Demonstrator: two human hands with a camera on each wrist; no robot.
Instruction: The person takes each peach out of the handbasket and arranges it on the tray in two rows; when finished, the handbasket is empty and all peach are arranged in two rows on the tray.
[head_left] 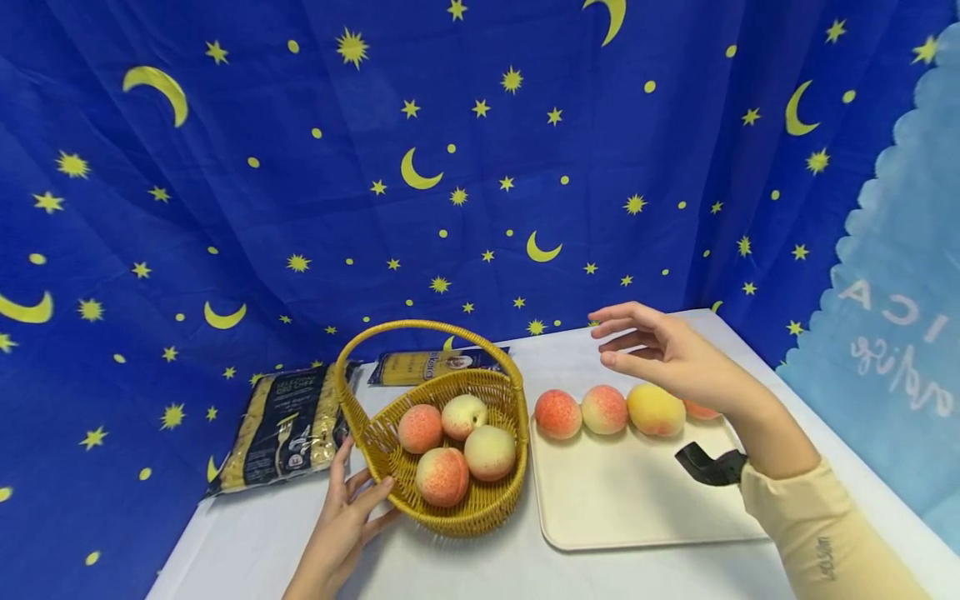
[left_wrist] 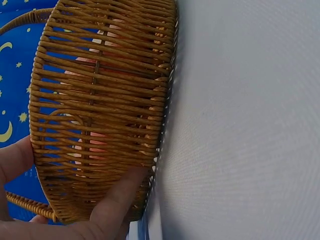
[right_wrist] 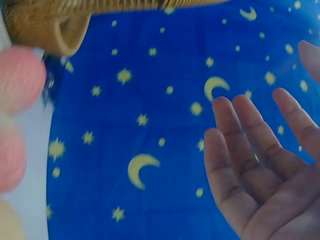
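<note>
The left hand [head_left: 341, 521] touches the left side of a woven wicker basket [head_left: 480, 521] with spread fingers. In the left wrist view, one extended finger [left_wrist: 117, 197] lies against the basket's slatted wall [left_wrist: 100, 110], and another digit touches near its rim. Several peaches [head_left: 442, 477] sit inside the basket. The right hand [head_left: 660, 350] hovers over the back of a cream tray [head_left: 637, 508], holding nothing, its fingers loosely extended. Below that hand, peaches stand in a row along the tray's far edge: a red one [head_left: 558, 414], a pinkish one [head_left: 604, 409], a yellow one [head_left: 656, 410] and one partly hidden by the wrist.
A dark pasta bag [head_left: 288, 425] lies left of the basket, and a yellow-and-blue pasta pack [head_left: 427, 367] lies behind it. The basket's tall handle [head_left: 427, 325] arches upward. A blue star-patterned cloth [head_left: 480, 167] hangs behind the white table [head_left: 420, 575]. A black strap [head_left: 708, 465] hangs from the right wrist.
</note>
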